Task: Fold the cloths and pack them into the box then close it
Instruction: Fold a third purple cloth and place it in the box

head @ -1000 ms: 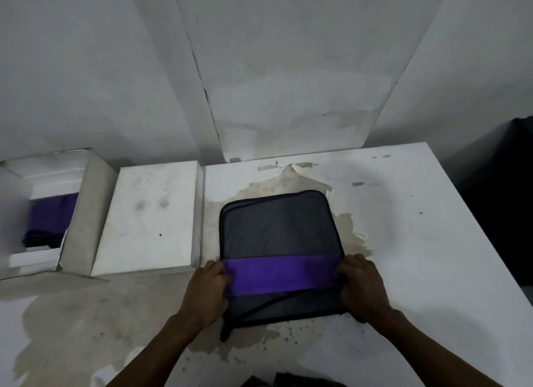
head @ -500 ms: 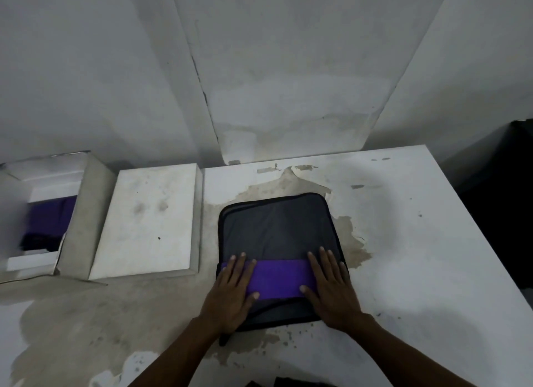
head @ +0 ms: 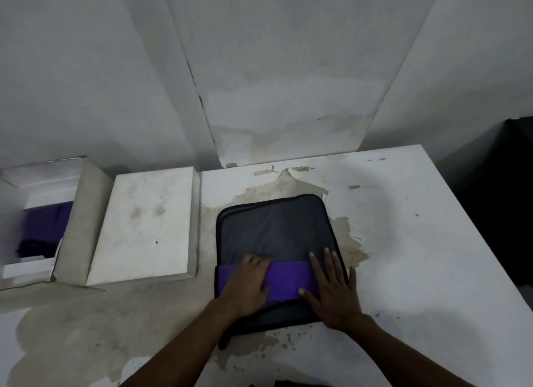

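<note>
Lying flat on the table, gray cloth with purple fold, pressed by left hand, fingers together, right hand, fingers spread, open box at nine o'clock

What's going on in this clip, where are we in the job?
A person is mid-fold on a grey cloth with a purple band, spread on the stained white table. The left hand and right hand both lie flat on the purple strip, pressing it down. To the left, the open box already holds what looks like purple cloth, and its white lid lies beside it. This cloth isn't packed yet, and the box isn't closed.
</note>
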The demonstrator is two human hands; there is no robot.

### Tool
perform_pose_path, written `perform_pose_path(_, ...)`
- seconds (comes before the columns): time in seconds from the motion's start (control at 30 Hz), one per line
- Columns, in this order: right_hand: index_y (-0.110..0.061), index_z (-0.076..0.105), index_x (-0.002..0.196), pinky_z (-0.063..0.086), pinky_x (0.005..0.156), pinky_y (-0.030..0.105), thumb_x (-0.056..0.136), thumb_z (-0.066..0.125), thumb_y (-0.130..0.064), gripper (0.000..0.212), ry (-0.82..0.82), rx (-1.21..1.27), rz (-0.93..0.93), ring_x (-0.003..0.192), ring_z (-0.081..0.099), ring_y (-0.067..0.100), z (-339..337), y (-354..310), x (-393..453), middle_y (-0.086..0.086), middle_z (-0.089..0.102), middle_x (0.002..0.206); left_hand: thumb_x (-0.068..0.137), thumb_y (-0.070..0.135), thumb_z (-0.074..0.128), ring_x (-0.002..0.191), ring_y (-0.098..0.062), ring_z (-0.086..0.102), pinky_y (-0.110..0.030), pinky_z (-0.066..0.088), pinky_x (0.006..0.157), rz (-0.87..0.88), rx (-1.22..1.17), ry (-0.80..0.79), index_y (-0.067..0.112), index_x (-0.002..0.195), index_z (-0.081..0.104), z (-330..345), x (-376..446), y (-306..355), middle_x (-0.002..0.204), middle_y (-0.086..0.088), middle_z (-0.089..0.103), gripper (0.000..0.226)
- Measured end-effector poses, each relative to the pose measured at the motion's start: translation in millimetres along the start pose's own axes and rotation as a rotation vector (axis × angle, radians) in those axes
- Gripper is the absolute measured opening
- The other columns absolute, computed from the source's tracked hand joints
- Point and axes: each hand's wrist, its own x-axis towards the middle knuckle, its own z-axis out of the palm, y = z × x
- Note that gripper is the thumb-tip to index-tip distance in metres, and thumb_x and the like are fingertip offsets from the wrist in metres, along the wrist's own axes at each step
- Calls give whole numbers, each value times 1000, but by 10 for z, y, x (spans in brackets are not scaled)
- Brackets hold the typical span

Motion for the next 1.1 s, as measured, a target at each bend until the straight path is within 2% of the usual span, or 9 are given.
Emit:
perform_pose_path(0.23,-33,-26,141,-17,107,49,59,-6,-83,98,-37,-2,20,139,-28,25,-98,-50,-6,5,-36,147,80,28,58,120,-30,42,-39,39,101,-165,15,-189,10,117,54,-74,293,105,127,-13,49,40)
perform_pose_path(0.37,-37,-24,143,-21,105,49,70,8,-82,91,-33,23,-5,139,-31,23,-116,-39,-2,2,-37,147,56,32,57,80,-16,59,-25,46,71,-235,-371,-215,24,73,58,-199,320,146,84,-2,63,18)
perform_pose_path(0.43,-39,-22,143,-21,107,48,83,21,-72,81,-16,88,-45,140,-30,20,-138,-53,-23,-3,-34,150,54,24,61,63,-12,52,-27,41,61,-227,-541,-227,20,63,61,-312,298,212,68,0,59,10)
perform_pose_path(0.5,-45,-18,141,-18,111,49,92,32,-56,71,-7,232,-122,142,-24,14,-187,-84,-56,-11,-25,153,54,18,65,61,-12,52,-27,40,59,-236,-696,-230,18,59,64,-453,257,297,65,-4,60,6)
perform_pose_path(0.6,-51,-1,143,0,119,48,97,41,-19,69,-80,646,-258,145,-4,4,-352,-183,-116,-20,1,157,56,12,68,61,-14,54,-24,42,57,-250,-933,-206,17,60,65,-622,182,371,65,-7,62,7)
perform_pose_path(0.73,-28,26,146,34,112,30,87,39,11,71,-117,1107,-317,136,36,10,-675,-363,-218,-1,34,151,65,10,72,70,-21,61,-29,48,68,-189,-1156,-189,11,76,70,-795,89,419,77,-12,68,11)
perform_pose_path(0.87,-18,30,145,45,102,35,81,59,15,77,-58,1168,-368,130,46,16,-949,-532,-302,0,45,144,72,10,76,75,-21,66,-27,55,68,-142,-1293,-132,1,92,68,-1030,-13,490,87,-14,72,24)
perform_pose_path(0.93,-15,33,144,46,101,33,86,57,9,67,15,1191,-381,129,47,14,-1067,-612,-345,-3,48,142,73,9,76,79,-22,68,-27,55,69,-109,-1324,-124,-2,100,66,-1162,-71,524,93,-16,72,30)
perform_pose_path(1.1,-18,45,131,48,84,10,95,42,2,41,124,1275,-394,112,58,-3,-1339,-818,-466,-28,62,119,67,10,79,91,-31,69,-35,57,77,-44,-1251,9,0,107,64,-1470,-250,614,102,-20,71,44)
